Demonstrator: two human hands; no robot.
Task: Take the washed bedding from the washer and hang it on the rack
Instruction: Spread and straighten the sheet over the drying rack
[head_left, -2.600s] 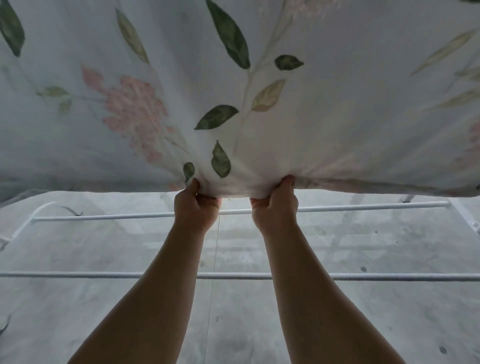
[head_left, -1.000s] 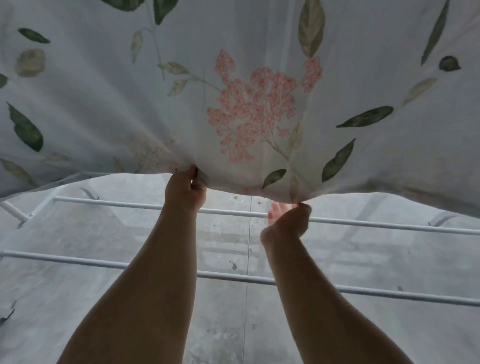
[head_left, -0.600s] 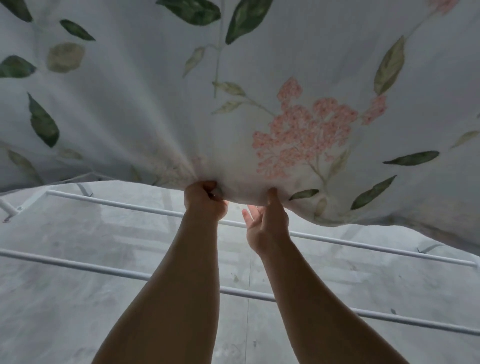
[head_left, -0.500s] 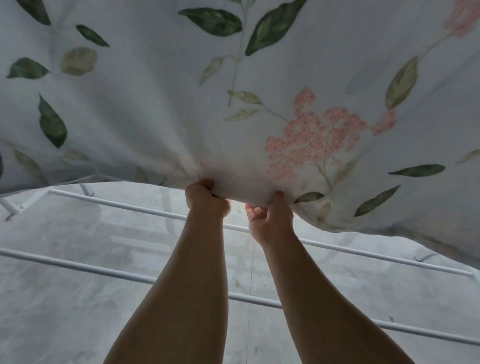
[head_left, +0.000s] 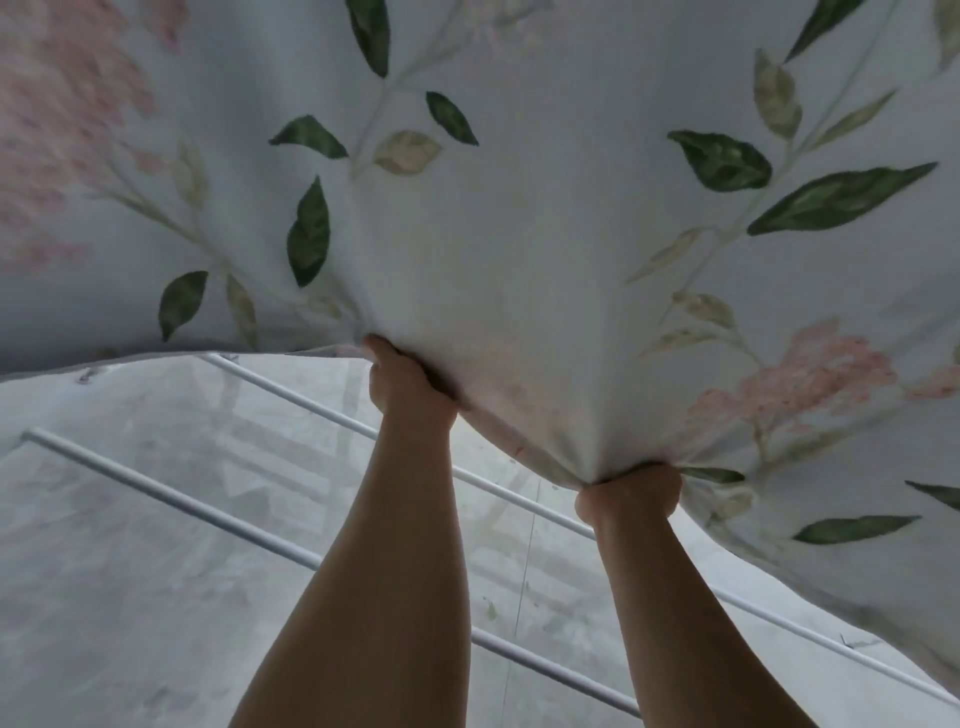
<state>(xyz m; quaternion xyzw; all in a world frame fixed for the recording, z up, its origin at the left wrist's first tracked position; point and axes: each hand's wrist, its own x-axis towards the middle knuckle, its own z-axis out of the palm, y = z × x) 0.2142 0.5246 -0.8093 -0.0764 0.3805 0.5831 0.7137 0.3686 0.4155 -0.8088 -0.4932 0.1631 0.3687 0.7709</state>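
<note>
A white sheet (head_left: 519, 218) printed with green leaves and pink flowers hangs across the top and right of the view, spread taut above me. My left hand (head_left: 402, 387) grips its lower edge near the middle. My right hand (head_left: 631, 493) grips the same edge lower and to the right, with the cloth bunched at the fist. Both arms reach up and forward. White rods of the drying rack (head_left: 171, 499) run slanting beneath my arms; the sheet covers their far ends.
Pale grey concrete floor (head_left: 130, 623) lies below the rack rods. A thin line or cord (head_left: 522, 582) hangs down between my forearms. The sheet blocks everything ahead and to the right.
My hands have spread apart along the sheet's edge, the right one dropping lower right and closing fully on the cloth. The print has shifted, with the pink flower now at the far right.
</note>
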